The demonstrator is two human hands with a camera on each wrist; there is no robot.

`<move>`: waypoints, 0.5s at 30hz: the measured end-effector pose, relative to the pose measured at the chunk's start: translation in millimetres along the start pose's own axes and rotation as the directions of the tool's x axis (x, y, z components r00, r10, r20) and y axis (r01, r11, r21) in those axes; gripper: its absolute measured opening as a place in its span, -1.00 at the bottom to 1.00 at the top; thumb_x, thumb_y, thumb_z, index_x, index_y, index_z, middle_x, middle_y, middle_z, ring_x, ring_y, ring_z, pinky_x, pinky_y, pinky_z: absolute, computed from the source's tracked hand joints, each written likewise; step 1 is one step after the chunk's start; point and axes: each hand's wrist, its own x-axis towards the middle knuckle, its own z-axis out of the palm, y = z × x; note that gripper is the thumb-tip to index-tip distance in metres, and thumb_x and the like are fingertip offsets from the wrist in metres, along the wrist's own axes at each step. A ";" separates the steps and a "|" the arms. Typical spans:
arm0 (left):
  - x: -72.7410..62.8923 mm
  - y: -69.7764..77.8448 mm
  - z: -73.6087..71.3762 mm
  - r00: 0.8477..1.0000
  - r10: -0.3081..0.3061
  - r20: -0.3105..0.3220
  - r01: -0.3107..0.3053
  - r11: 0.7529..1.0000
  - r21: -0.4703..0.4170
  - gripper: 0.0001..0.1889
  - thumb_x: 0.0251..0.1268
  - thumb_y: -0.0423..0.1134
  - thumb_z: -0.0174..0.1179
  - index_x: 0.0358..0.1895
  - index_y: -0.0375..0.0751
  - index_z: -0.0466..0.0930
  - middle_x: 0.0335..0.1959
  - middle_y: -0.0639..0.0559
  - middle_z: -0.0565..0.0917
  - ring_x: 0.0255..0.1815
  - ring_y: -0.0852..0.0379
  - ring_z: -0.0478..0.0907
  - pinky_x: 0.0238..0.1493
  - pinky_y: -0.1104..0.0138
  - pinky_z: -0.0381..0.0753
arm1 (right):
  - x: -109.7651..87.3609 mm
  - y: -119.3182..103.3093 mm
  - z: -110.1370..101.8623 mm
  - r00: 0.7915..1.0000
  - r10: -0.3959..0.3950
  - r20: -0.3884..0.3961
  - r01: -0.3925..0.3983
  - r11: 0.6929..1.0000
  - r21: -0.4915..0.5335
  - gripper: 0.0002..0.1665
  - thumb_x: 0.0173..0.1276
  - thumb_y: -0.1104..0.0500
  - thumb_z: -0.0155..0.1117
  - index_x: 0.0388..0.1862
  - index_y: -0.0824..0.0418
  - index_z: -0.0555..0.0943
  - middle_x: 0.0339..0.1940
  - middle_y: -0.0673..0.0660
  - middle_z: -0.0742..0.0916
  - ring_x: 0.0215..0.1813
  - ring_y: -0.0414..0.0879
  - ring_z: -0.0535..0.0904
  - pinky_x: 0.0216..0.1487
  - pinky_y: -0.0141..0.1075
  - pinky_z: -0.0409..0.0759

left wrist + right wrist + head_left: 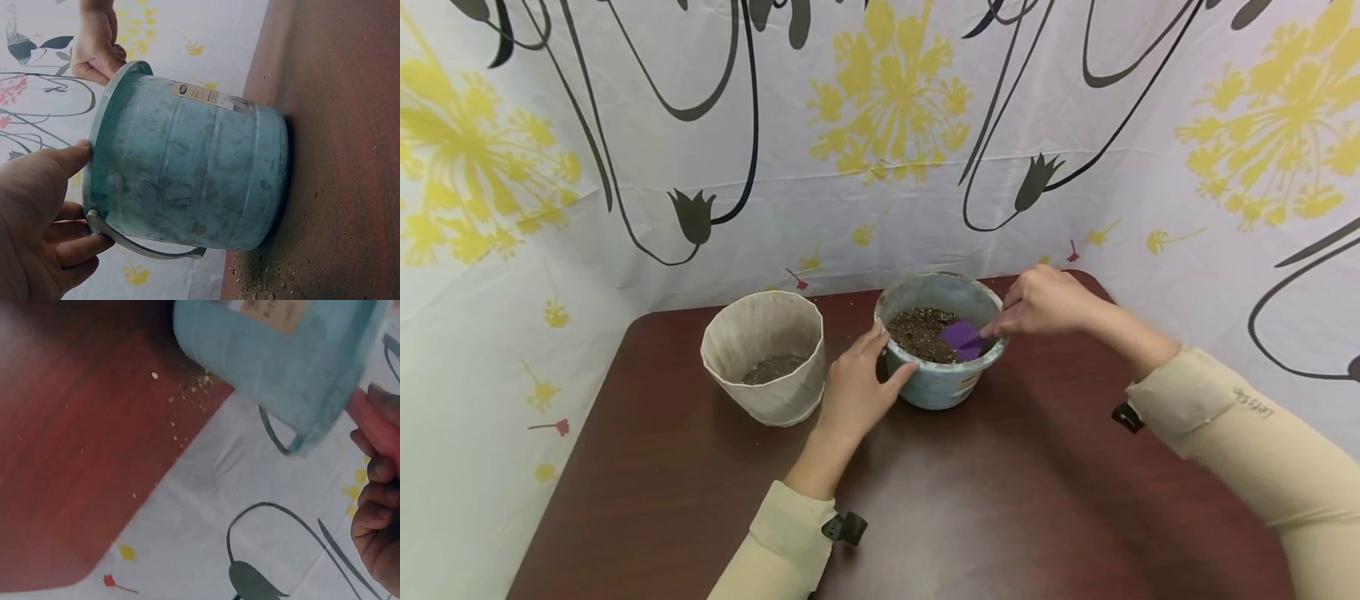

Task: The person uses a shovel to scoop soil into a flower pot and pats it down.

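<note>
In the head view, your right grip (1047,302) clasps the purple scoop (962,340), blade inside the bucket (928,387) near the far edge of the worktop (1015,500), room spreading toward you; left wrist: your left grip (40,215) holds the rim (100,119); right wrist: crumbs (205,379) beside it

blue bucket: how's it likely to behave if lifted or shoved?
The blue bucket probably feels heavier than its shell suggests, since it holds soil, though how deep is hidden. It's likely fairly stiff: the rim shows no obvious bend under the left hand. It narrows downward, so a shove high up might tip it.
</note>
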 end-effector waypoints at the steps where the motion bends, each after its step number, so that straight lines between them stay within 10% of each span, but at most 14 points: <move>1: -0.1 0.2 -0.2 1.000 -0.001 0.004 0.001 1.000 -0.001 -0.32 0.28 0.19 0.34 0.26 -0.30 0.61 0.34 -0.17 0.56 0.24 -0.20 0.58 0.21 0.00 0.58 | -0.3 0.0 1.4 0.999 0.034 0.004 -0.034 0.999 0.025 -0.80 0.05 -0.15 0.64 -0.63 -0.19 0.80 -0.70 -0.32 0.66 -0.64 -0.28 0.36 -0.66 -0.27 0.42; 6: 0.2 0.3 -0.4 1.000 -0.005 0.016 0.005 1.000 -0.004 -0.32 0.29 0.18 0.34 0.27 -0.30 0.60 0.35 -0.16 0.55 0.25 -0.19 0.58 0.22 0.01 0.58 | 0.0 1.2 8.9 0.997 0.079 0.004 -0.079 0.990 0.118 -0.47 0.03 -0.20 0.64 -0.88 -0.07 0.56 -0.87 -0.25 0.29 -0.67 -0.31 0.09 -0.69 -0.37 0.16; 15: 1.8 -1.1 -3.1 0.999 -0.006 0.046 0.008 1.000 -0.026 -0.30 0.31 0.18 0.33 0.29 -0.32 0.58 0.39 -0.16 0.51 0.31 -0.18 0.53 0.25 0.02 0.56 | 2.8 7.7 22.8 0.989 0.141 0.037 -0.146 0.952 0.270 -0.90 0.24 -0.11 0.52 -0.46 -0.24 0.86 -0.88 -0.20 0.19 -0.65 -0.30 -0.11 -0.67 -0.42 -0.03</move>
